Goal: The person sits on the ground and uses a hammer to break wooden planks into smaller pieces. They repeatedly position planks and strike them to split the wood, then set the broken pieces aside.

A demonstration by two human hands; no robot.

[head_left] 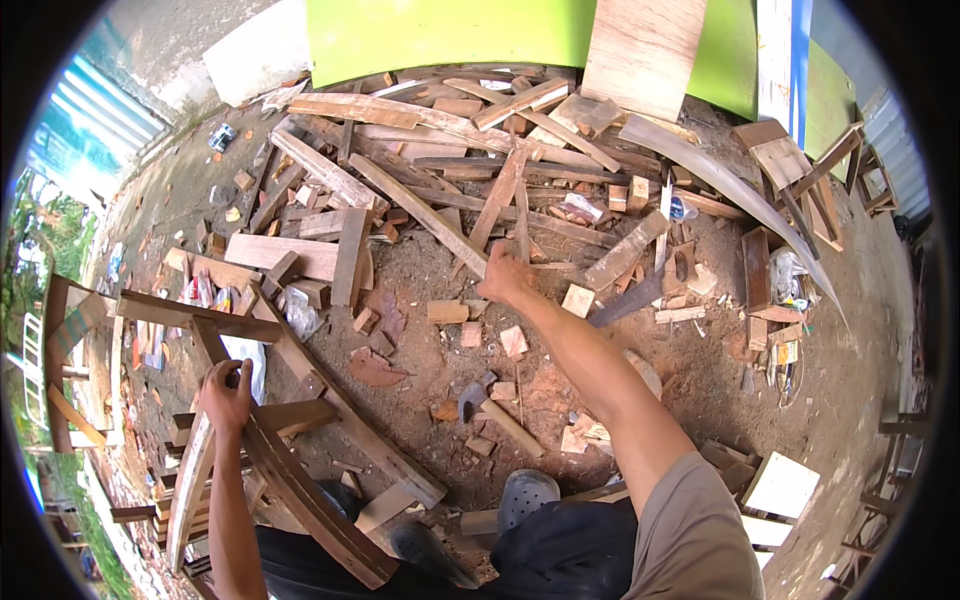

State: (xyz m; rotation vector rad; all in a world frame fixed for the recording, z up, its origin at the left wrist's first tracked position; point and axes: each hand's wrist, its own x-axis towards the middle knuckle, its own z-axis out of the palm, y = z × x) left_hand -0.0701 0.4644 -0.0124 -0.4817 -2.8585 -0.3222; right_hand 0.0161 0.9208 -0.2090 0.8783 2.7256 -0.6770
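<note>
My right hand reaches forward, fingers closed on the near end of a long, narrow wooden strip. The strip slants away to the left across a heap of scrap wood. At the left, my left hand is closed around the upper part of a wooden frame made of joined beams, which stands beside my legs. Its fingertips are partly hidden. On the dirt between my arms lies a hammer with a wooden handle. Past my right forearm, a handsaw rests among offcuts.
Small wood blocks are scattered over the ground. A long curved-looking board leans at the right, near a wooden box. A green panel and a plywood sheet stand behind the heap. My shoe is close to the hammer.
</note>
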